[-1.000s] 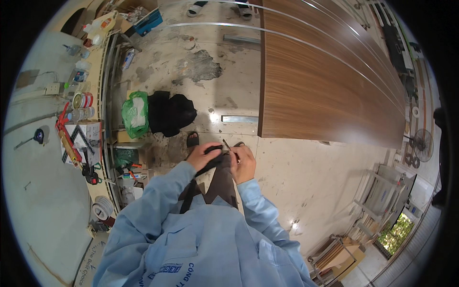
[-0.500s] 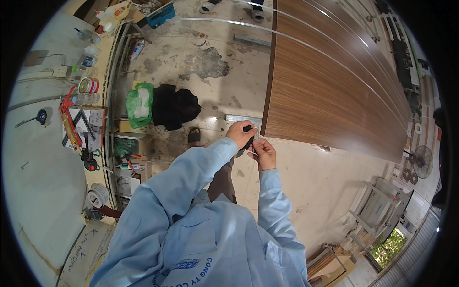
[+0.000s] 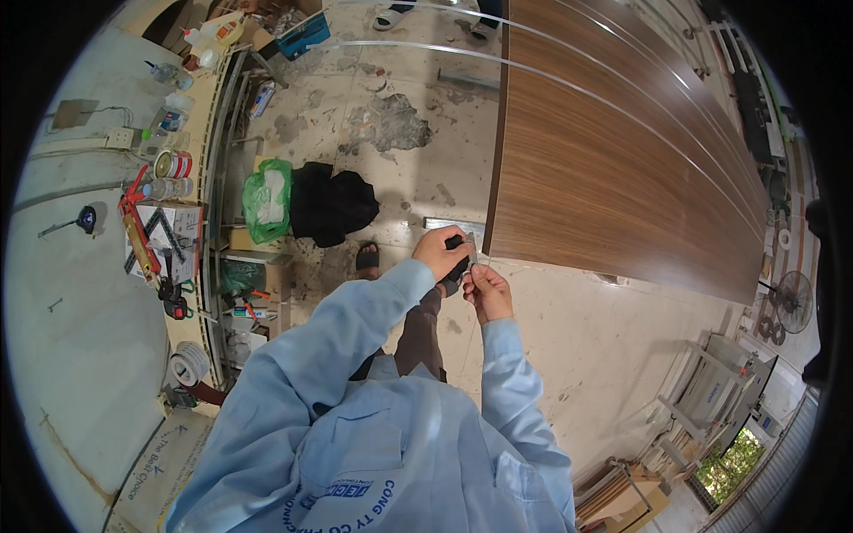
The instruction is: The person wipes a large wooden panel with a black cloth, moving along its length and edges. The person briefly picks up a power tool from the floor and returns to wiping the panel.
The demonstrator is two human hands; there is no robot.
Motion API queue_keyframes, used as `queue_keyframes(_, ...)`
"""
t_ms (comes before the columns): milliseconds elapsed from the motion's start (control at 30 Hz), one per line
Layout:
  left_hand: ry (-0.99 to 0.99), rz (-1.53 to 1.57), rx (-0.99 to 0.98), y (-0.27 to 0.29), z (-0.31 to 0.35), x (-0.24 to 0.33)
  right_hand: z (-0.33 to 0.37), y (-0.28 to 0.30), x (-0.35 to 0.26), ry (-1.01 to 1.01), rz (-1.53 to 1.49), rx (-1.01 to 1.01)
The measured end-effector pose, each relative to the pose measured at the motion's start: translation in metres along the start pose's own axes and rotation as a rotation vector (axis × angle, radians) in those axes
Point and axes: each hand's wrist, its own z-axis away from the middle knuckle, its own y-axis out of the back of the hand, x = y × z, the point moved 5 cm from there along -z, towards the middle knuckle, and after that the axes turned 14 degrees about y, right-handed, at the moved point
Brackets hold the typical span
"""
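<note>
In front of my waist, my left hand [image 3: 435, 256] is closed around a small black object [image 3: 458, 259] whose kind I cannot make out. A short, thin grey strip [image 3: 472, 250] stands up between it and my right hand [image 3: 490, 295]. The fingertips of my right hand are pinched together on the strip's lower end. Both hands are close together, just left of the near corner of a large wood-grain panel [image 3: 613, 151]. My fingers hide part of the black object.
Long thin pale strips [image 3: 613, 82] lie across the panel and extend past its left edge. At left, a workbench [image 3: 191, 226] carries a red caulking gun [image 3: 140, 233], cans and bottles. A green plastic bag [image 3: 267, 202] and black cloth [image 3: 333, 204] lie beside it. Another person's shoe [image 3: 388, 18] shows at top.
My hands stay together at the black object. The right fingertips have dropped slightly, and the grey strip shows more plainly between the hands. At the top, another person's feet have shifted.
</note>
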Motion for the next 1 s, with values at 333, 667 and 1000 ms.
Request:
queue_keyframes(333,0.011,-0.018,-0.040,-0.004,0.008,0.001,-0.005,0.012,-0.003,0.063,-0.027,-0.020)
queue_keyframes(667,-0.016,0.129,-0.077,-0.016,0.014,-0.013,-0.002,0.023,-0.029,0.111,0.240,0.078)
queue_keyframes(1000,0.003,0.126,-0.145,-0.013,0.015,-0.006,-0.007,0.022,-0.031,0.123,0.163,-0.078)
